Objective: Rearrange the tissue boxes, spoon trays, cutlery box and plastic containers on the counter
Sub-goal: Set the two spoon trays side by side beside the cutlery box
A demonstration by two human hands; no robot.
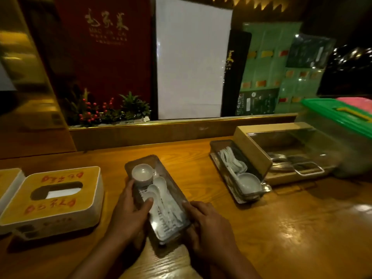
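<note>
A dark spoon tray (171,185) with white spoons and a small white cup lies in the middle of the wooden counter (302,228). My left hand (130,210) grips its left rim, thumb over the spoons. My right hand (209,224) holds its near right rim. A second spoon tray (216,151) sits further right, touching the wooden cutlery box (253,152) with a clear lid. A tissue box (52,196) with red writing stands at the left, and part of another tissue box (8,184) shows at the left edge. A plastic container (342,137) with a green lid is at the far right.
A raised wooden ledge (161,131) runs along the back of the counter. Behind it stand a plant with red berries (106,111), a red sign and a white panel (191,63). Something pink (356,102) lies on the green lid.
</note>
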